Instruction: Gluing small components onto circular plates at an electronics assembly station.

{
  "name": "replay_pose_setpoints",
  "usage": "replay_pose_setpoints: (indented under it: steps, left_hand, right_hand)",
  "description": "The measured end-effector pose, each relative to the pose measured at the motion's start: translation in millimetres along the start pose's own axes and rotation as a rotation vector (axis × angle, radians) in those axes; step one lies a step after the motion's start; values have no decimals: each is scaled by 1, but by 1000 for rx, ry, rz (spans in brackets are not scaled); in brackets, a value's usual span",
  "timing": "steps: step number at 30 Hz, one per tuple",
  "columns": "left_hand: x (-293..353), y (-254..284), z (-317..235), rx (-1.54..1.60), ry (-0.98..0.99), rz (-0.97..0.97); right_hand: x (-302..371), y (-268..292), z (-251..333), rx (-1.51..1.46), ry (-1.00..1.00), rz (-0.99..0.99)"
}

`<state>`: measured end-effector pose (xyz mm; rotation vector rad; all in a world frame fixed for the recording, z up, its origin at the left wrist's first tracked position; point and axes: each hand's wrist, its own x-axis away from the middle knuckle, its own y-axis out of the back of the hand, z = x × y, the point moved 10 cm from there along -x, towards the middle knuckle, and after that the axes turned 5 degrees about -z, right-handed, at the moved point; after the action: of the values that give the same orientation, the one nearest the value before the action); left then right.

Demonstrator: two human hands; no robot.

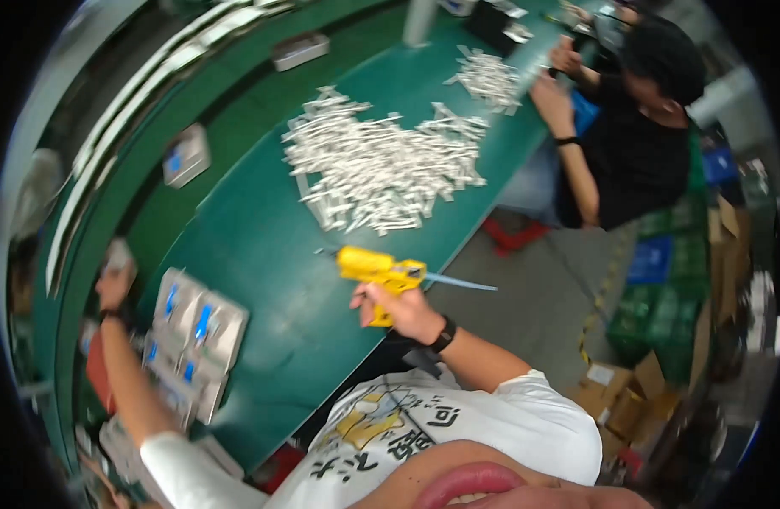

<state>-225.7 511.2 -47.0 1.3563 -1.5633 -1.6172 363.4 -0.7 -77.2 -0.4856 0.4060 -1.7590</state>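
My right hand (404, 312) is wrapped round the handle of a yellow hot glue gun (376, 266). Its nozzle points left over the green table, and a pale bluish glue stick (462, 282) juts from its back. Far out to the left, my left hand (112, 287) reaches across the table's far side, at a small pale block-like piece (120, 254). Blur hides whether its fingers grip that piece. Between my arms lies a grey tray-like fixture (227, 318) with blue parts in its compartments.
A large heap of white stick-like parts (381, 165) covers the table's middle, with a smaller heap (487, 78) beyond. A pale box with blue (186, 156) and another box (301, 52) lie along the far side. A co-worker (627, 144) sits at right, near green crates (661, 314) and cardboard boxes (623, 394).
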Motion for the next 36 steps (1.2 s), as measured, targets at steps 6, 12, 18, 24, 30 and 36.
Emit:
replay_pose_setpoints:
  steps: [6, 12, 18, 24, 30, 36]
  left_hand:
    - [-23, -57, -66, 248, 448, 267]
    - [48, 99, -256, 542, 343, 128]
    - [166, 116, -488, 810, -34, 299]
    - [236, 73, -533, 512, -218, 452]
    - [230, 68, -536, 627, -148, 408]
    - [228, 52, -509, 642, 61, 232]
  right_hand:
    - [13, 25, 9, -17, -17, -115]
    - [13, 14, -3, -129, -35, -131]
    - [18, 28, 11, -52, -10, -198]
    - [15, 15, 12, -28, -25, -134]
    - [9, 17, 8, -5, -34, -99]
    - [10, 16, 10, -7, -27, -96]
